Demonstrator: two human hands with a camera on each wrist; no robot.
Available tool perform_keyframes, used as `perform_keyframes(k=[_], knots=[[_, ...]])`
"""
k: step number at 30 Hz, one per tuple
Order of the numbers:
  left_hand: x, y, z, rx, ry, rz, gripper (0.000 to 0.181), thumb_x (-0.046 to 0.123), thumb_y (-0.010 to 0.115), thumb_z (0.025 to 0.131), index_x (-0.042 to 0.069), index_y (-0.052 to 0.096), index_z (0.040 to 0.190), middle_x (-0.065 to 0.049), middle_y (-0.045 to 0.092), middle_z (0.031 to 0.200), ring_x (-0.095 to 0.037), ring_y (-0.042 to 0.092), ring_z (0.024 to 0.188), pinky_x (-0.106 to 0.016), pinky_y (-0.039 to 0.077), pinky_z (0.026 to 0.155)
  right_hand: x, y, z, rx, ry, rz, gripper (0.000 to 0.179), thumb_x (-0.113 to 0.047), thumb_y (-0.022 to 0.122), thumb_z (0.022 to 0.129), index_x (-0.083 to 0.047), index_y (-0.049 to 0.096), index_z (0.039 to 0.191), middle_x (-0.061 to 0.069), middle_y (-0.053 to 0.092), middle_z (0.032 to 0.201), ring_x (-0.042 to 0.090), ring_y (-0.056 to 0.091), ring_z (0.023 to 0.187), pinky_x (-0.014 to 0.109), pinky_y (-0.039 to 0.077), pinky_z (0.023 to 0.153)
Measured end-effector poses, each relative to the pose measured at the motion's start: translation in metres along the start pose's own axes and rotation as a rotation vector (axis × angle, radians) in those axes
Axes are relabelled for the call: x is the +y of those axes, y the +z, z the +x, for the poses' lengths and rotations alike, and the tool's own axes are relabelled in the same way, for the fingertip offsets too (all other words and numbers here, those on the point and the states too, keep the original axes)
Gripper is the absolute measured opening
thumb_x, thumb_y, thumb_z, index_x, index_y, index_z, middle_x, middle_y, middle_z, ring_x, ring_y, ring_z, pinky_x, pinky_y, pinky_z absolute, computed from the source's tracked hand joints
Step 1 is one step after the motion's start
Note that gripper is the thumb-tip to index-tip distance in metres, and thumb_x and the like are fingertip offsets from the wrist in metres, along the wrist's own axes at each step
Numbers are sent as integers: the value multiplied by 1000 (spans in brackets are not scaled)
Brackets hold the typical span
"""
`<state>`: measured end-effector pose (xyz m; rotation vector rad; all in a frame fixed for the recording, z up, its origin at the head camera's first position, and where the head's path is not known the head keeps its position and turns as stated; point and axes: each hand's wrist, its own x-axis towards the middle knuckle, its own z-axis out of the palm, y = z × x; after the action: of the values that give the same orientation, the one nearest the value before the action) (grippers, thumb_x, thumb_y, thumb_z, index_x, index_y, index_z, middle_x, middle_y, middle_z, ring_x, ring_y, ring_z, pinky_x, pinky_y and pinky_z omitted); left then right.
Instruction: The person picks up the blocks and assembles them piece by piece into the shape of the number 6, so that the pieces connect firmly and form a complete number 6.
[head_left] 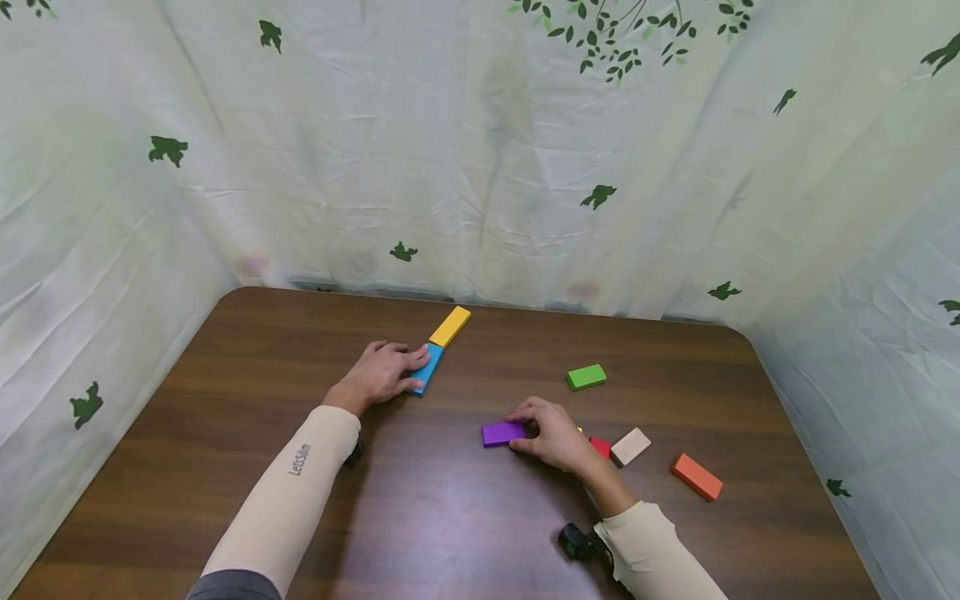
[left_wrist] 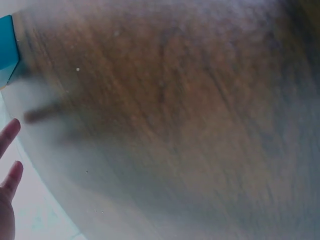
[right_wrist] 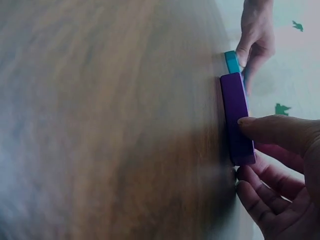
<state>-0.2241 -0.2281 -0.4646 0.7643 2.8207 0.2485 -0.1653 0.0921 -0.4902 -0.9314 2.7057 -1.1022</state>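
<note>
A purple block [head_left: 501,433] is lying near the middle of the worktop [head_left: 660,358], and the right hand [head_left: 553,435] is holding one end of it. That grip is closing thumb against finger across the block, while the other fingers are curling loosely below. Farther off, a blue block [head_left: 428,372] is sitting under the fingers of the left hand [head_left: 382,372]; this grip is spreading along the block, but whether it is pinching or merely resting there, I cannot tell. A yellow block [head_left: 450,327] is lying end to end with the blue one, touching or nearly so. Beyond the right hand, a green block [head_left: 587,377] is lying apart; a red block [head_left: 600,447] is showing partly behind the wrist, a whitish block [head_left: 631,447] is lying just beside it, and an orange block [head_left: 697,477] is resting farther right. Dark lettering [head_left: 299,460] on the left arm's pale sleeve [head_left: 288,500] is reading "LetsSlim". Behind everything, a pale curtain [head_left: 450,150] is hanging, printed with green leaves and birdlike shapes.
</note>
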Motion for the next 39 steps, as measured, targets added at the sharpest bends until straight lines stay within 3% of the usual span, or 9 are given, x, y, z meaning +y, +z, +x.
perform_keyframes(k=[13, 32, 39], knots=[[1, 0, -2, -16, 15, -7, 61, 32, 60, 95, 5, 39, 145, -11, 37, 152, -40, 36, 136, -59, 25, 107, -11, 11, 5, 4, 2, 43, 29, -9, 83, 74, -4, 74, 101, 3, 66, 96, 15, 59, 82, 24, 48, 71], [1, 0, 0, 18, 52, 7, 61, 33, 63, 93, 5, 44, 143, -12, 40, 149, -36, 43, 133, -60, 27, 106, -31, 31, 30, -32, 50, -27, 28, -21, 82, 78, -7, 74, 101, -1, 62, 88, 12, 54, 79, 25, 45, 69], [1, 0, 2, -6, 32, -5, 61, 33, 61, 94, 6, 41, 144, -11, 38, 150, -35, 41, 135, -60, 25, 108, -34, 41, 40, 7, 32, -11, 29, -22, 83, 77, -7, 75, 101, 0, 64, 88, 12, 55, 77, 24, 45, 68]])
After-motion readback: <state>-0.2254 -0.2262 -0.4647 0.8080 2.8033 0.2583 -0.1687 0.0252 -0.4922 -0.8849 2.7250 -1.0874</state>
